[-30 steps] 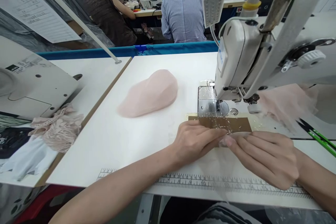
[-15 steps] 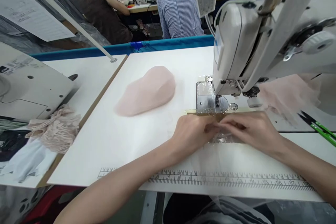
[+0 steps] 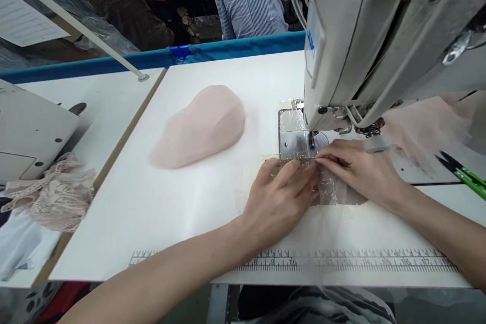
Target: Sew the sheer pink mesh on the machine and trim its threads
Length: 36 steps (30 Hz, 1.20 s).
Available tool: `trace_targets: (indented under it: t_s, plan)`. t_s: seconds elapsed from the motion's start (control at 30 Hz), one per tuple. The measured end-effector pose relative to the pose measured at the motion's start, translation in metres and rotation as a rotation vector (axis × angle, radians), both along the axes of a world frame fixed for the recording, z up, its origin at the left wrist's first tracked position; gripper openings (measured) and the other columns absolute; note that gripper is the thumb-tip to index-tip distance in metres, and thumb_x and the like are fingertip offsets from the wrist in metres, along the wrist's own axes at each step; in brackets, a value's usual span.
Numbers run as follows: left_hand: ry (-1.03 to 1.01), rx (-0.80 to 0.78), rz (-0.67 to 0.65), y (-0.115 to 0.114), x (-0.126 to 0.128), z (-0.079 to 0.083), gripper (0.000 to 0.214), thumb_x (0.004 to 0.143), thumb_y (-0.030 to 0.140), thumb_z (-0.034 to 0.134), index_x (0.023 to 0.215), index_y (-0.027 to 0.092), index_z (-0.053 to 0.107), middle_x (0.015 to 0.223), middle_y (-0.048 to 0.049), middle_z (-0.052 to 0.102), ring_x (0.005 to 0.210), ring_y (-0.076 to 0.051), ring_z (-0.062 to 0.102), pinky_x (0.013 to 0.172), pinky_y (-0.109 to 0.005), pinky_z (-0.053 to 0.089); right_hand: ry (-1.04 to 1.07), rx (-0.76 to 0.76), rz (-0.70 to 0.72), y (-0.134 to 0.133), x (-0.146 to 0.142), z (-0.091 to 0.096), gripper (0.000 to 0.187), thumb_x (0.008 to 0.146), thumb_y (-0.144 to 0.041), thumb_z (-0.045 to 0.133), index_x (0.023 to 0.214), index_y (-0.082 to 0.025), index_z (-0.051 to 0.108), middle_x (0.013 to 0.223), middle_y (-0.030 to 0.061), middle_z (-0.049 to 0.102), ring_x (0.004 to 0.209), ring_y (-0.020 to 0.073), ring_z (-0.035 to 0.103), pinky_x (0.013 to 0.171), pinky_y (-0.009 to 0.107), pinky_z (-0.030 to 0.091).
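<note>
Both my hands work at the needle plate (image 3: pixel 292 134) of a white sewing machine (image 3: pixel 379 35). My left hand (image 3: pixel 279 197) lies with fingers pressed down on a sheer, almost see-through piece of fabric (image 3: pixel 334 190). My right hand (image 3: pixel 357 169) pinches the edge of that fabric with its fingertips just in front of the presser foot (image 3: pixel 312 140). The fabric rests over a brown taped patch on the white table (image 3: pixel 212 202). A pink mound of folded fabric (image 3: pixel 201 126) sits to the left of the machine.
A printed ruler strip (image 3: pixel 341 262) runs along the table's front edge. Green-handled snips (image 3: pixel 461 172) and more pink fabric (image 3: pixel 429 124) lie at the right. Lace trim (image 3: pixel 53 192) is piled on the left table beside another machine (image 3: pixel 26 131). Two people sit at the back.
Both hands have slid forward with the sheer fabric until the fingertips reach the presser foot. My head has leaned closer, so the machine fills more of the view.
</note>
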State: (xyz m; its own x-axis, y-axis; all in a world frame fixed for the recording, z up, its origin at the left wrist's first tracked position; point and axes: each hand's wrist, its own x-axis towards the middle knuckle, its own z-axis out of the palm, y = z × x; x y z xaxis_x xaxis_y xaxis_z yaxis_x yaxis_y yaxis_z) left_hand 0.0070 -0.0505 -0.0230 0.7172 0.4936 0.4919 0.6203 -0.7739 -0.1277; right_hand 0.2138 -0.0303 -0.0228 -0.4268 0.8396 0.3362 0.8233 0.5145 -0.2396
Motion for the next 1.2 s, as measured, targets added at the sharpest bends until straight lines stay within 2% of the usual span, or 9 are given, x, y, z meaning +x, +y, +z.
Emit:
trace_targets:
  t_s: [0.1,0.17,0.3,0.4,0.53,0.97,1.2]
  plan:
    - [0.002,-0.049,0.016,0.004,0.0,0.0,0.021,0.094,0.024,0.055,0.111,0.017,0.066,0.12,-0.0022,0.066,0.105,-0.019,0.057,0.086,-0.038,0.036,-0.088,0.252,0.057,-0.007,0.002,0.004,0.022,0.094,-0.025,0.052,0.093,-0.019,0.073,0.084,0.004,0.073,0.06,0.013,0.062,0.049,0.026,0.039]
    - [-0.009,-0.073,0.02,0.008,0.001,0.0,0.022,0.093,0.023,0.056,0.112,0.018,0.066,0.12,-0.0019,0.066,0.107,-0.021,0.057,0.086,-0.039,0.035,-0.137,0.351,0.086,-0.013,0.001,0.006,0.02,0.093,-0.023,0.054,0.097,-0.017,0.073,0.087,0.0042,0.073,0.06,0.0127,0.062,0.05,0.026,0.04]
    - [0.001,-0.076,0.026,0.016,0.001,-0.001,0.024,0.096,0.023,0.052,0.117,0.02,0.064,0.122,0.0005,0.065,0.11,-0.02,0.056,0.088,-0.04,0.035,-0.295,0.311,0.05,-0.018,-0.001,0.005,0.027,0.095,-0.024,0.051,0.106,-0.01,0.071,0.087,0.0084,0.073,0.065,0.0168,0.063,0.048,0.029,0.037]
    - [0.039,-0.046,0.044,0.014,0.0,0.001,0.026,0.097,0.025,0.05,0.119,0.02,0.062,0.123,-0.0006,0.064,0.114,-0.02,0.055,0.086,-0.039,0.035,-0.357,0.303,0.014,-0.017,-0.001,0.002,0.03,0.095,-0.026,0.05,0.108,-0.011,0.071,0.086,0.0088,0.073,0.059,0.0166,0.06,0.045,0.03,0.031]
    - [0.066,-0.045,0.071,0.012,-0.001,0.003,0.026,0.097,0.029,0.05,0.119,0.02,0.062,0.123,-0.0025,0.064,0.116,-0.021,0.054,0.088,-0.04,0.035,-0.373,0.321,0.017,-0.014,0.001,0.003,0.029,0.095,-0.027,0.05,0.106,-0.011,0.072,0.087,0.009,0.073,0.061,0.017,0.061,0.045,0.031,0.03]
    - [-0.01,-0.101,0.071,0.021,0.0,-0.002,0.027,0.096,0.028,0.051,0.119,0.02,0.062,0.122,-0.0039,0.065,0.116,-0.022,0.055,0.094,-0.042,0.033,-0.419,0.327,-0.011,-0.009,0.001,0.002,0.031,0.096,-0.028,0.047,0.108,-0.012,0.071,0.086,0.0115,0.072,0.072,0.0207,0.062,0.054,0.032,0.038]
    - [-0.001,-0.099,0.075,0.019,0.001,0.0,0.03,0.095,0.029,0.052,0.121,0.017,0.062,0.121,-0.0053,0.065,0.115,-0.024,0.055,0.093,-0.042,0.034,-0.408,0.356,-0.007,-0.009,0.002,0.002,0.028,0.094,-0.026,0.051,0.104,-0.013,0.073,0.088,0.0104,0.072,0.073,0.0212,0.063,0.051,0.031,0.034]
